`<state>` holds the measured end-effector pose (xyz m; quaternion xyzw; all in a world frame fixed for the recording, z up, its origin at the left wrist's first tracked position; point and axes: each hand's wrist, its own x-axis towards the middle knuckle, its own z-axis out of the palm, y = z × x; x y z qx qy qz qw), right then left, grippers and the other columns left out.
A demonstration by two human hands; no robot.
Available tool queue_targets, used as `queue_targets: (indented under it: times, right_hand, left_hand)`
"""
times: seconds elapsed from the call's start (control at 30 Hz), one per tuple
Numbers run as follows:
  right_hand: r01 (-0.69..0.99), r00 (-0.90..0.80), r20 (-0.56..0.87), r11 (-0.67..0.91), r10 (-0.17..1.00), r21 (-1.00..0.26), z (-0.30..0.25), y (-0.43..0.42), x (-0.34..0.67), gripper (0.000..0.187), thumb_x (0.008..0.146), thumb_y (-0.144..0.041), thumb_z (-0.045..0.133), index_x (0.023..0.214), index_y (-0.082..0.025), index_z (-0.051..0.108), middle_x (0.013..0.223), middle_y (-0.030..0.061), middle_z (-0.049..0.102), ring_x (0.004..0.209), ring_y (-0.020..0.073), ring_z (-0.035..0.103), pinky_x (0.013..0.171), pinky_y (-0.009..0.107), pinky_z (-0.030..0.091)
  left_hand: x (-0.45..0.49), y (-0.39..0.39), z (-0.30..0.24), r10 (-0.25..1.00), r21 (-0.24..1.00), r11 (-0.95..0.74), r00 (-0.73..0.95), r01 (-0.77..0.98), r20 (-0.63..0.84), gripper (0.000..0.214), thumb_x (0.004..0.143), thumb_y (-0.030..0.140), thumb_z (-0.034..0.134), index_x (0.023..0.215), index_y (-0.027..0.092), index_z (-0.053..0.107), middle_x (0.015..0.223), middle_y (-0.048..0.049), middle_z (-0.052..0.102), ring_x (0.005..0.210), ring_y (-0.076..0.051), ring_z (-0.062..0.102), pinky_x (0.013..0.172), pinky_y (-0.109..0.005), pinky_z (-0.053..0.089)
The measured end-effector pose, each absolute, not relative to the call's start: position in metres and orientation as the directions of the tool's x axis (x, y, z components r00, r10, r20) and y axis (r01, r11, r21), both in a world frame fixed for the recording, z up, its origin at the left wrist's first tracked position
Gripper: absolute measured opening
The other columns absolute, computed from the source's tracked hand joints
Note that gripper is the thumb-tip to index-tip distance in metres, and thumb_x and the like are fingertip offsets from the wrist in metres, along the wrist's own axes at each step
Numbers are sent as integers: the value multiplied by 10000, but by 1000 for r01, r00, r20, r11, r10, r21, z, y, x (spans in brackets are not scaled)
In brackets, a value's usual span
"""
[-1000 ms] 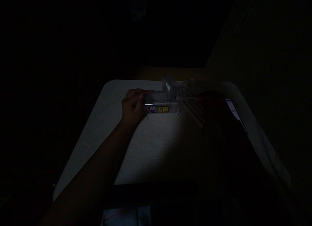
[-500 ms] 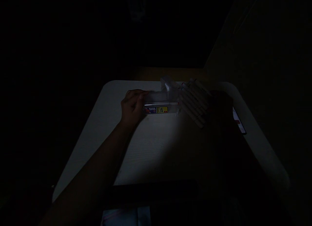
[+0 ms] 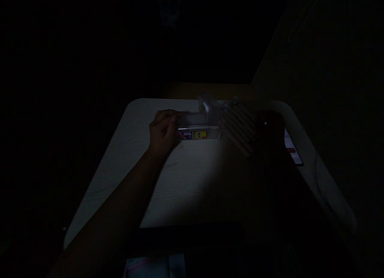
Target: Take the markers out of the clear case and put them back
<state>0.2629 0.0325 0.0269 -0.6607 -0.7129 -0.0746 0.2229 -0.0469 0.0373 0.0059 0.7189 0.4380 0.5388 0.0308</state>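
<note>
The scene is very dark. My left hand [image 3: 163, 130] is closed on the left end of a clear plastic case [image 3: 213, 133], which carries a blue and yellow label and lies on the white table [image 3: 180, 178]. The case's clear lid [image 3: 207, 106] stands raised at its back right. Several pale markers [image 3: 238, 128] lie side by side at a slant, right of the case. At their right end is my right hand [image 3: 271, 128], in deep shadow. Its fingers cannot be made out, nor whether it touches the markers.
A phone with a lit screen [image 3: 293, 148] lies on the table just right of my right hand. A dark bar-like shape [image 3: 192, 234] crosses the near side of the table. The surroundings beyond the table are almost black.
My right hand has shifted slightly left, and more of the phone shows beside it. My left hand, the case and the markers look almost unmoved.
</note>
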Motion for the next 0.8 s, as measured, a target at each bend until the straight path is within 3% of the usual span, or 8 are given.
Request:
queue_targets:
  times: [0.1, 0.2, 0.3, 0.43, 0.67, 0.8]
  right_hand:
    - [975, -127, 415, 189, 901, -113, 36, 25, 239, 318, 892, -230, 369, 1115, -147, 581, 1150, 152, 571, 1124, 279, 469, 933, 470, 348]
    - [921, -365, 261, 388, 894, -41, 39, 21, 212, 312, 864, -212, 385, 1100, -167, 584, 1183, 124, 573, 1148, 259, 460, 926, 448, 350]
    - [888, -454, 144, 460, 879, -10, 36, 22, 195, 345, 841, -159, 366, 1129, -160, 558, 1291, 122, 510, 1231, 247, 405, 921, 441, 362]
    - [888, -456, 111, 459, 883, -6, 34, 22, 189, 359, 828, -139, 372, 1144, -141, 543, 1307, 124, 498, 1249, 242, 395, 954, 438, 340]
    - [920, -388, 179, 391, 904, 24, 38, 18, 190, 299, 865, -224, 338, 955, -133, 608, 1082, 151, 603, 1074, 253, 502, 886, 425, 342]
    - [926, -378, 134, 375, 916, 43, 40, 19, 191, 318, 865, -259, 353, 1021, -132, 600, 1083, 165, 601, 1077, 268, 492, 876, 436, 346]
  left_hand:
    - [-47, 37, 7, 664, 519, -616, 38, 592, 746, 331, 907, 363, 382, 955, 199, 664, 937, -35, 640, 901, -135, 584, 813, -301, 471]
    - [-47, 37, 6, 666, 516, -615, 43, 596, 744, 332, 909, 361, 376, 958, 204, 664, 944, -34, 635, 901, -135, 582, 812, -301, 472]
    - [-47, 38, 5, 654, 512, -629, 41, 585, 756, 323, 909, 353, 380, 958, 208, 664, 945, -32, 634, 908, -136, 580, 825, -304, 470]
    - [-46, 39, 7, 653, 512, -631, 43, 583, 756, 317, 907, 352, 387, 951, 208, 666, 929, -30, 638, 904, -135, 580, 824, -306, 467]
    - [-44, 37, 9, 649, 503, -627, 42, 594, 759, 318, 909, 355, 384, 951, 209, 664, 938, -28, 638, 906, -130, 578, 832, -303, 463]
    - [-45, 37, 9, 649, 504, -635, 49, 585, 759, 322, 909, 358, 381, 944, 209, 665, 931, -29, 642, 903, -129, 580, 822, -298, 467]
